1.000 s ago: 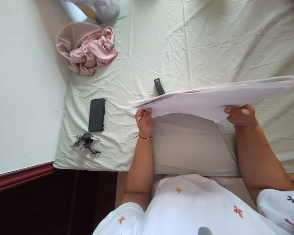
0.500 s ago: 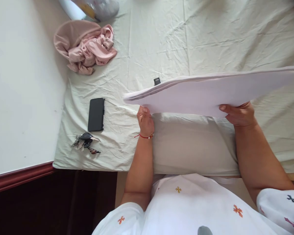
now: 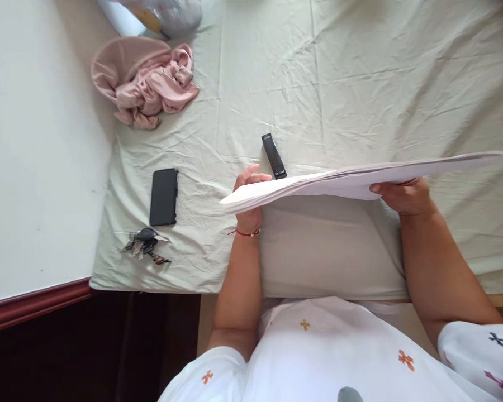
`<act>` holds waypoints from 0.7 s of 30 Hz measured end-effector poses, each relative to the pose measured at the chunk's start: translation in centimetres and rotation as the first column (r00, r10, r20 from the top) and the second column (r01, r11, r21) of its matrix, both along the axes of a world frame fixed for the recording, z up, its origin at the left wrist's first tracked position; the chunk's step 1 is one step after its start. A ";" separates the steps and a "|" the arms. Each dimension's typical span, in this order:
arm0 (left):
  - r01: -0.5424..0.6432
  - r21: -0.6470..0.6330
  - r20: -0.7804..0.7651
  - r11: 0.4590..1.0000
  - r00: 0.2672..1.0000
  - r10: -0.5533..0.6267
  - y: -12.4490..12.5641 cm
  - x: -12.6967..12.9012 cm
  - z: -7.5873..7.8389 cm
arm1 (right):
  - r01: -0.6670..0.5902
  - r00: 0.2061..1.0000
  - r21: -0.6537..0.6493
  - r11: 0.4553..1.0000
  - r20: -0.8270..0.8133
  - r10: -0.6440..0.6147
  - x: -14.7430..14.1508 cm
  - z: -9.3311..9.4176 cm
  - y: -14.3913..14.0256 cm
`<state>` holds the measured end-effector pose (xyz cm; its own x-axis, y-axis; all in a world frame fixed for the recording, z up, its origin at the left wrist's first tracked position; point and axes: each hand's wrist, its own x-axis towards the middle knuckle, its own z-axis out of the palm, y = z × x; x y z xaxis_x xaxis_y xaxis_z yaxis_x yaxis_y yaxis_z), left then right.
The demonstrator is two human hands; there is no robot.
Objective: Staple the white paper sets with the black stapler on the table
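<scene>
Both my hands hold a folded white cloth (image 3: 352, 181) flat, seen almost edge-on, above a beige pillow (image 3: 327, 251) at the near edge of the bed. My left hand (image 3: 248, 192) grips its left end, fingers showing above the edge. My right hand (image 3: 404, 195) grips it from below near the middle right. A small black oblong device (image 3: 274, 156) lies on the sheet just beyond my left hand.
On the cream bed sheet (image 3: 360, 72) lie a black phone (image 3: 164, 196), a bunch of keys (image 3: 145, 243) and a crumpled pink garment (image 3: 146, 84). A plastic bag (image 3: 163, 14) sits at the top left. A pale wall (image 3: 33, 139) borders the bed's left side.
The white cloth has dropped and levelled out, so the black device is uncovered again. My left hand's fingers have come up over the cloth's edge.
</scene>
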<state>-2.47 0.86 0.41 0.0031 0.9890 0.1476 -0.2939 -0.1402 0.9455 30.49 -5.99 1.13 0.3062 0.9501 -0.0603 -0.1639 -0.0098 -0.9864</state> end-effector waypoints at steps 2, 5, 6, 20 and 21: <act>-0.006 -0.013 -0.038 1.000 0.999 0.006 0.0 0.0 -0.3 | -0.004 1.000 -0.020 1.000 0.009 0.004 0.1 -0.2 0.0; -0.109 -0.048 -0.029 0.993 0.994 0.107 0.1 0.2 -0.6 | 0.007 1.000 -0.019 1.000 0.008 -0.007 0.0 -0.3 0.1; -0.120 -0.051 -0.010 0.991 0.993 0.120 0.2 0.3 -0.6 | 0.007 1.000 -0.017 1.000 0.006 -0.007 0.0 -0.3 0.2; -0.011 -0.102 -0.042 0.995 0.999 0.007 -0.1 0.8 -0.3 | 0.058 0.997 0.025 0.998 -0.052 -0.057 -0.6 -0.4 0.4; 0.001 -0.108 -0.034 0.994 0.999 -0.005 0.0 0.8 -0.2 | 0.058 0.997 0.022 0.998 -0.058 -0.057 -0.6 -0.4 0.4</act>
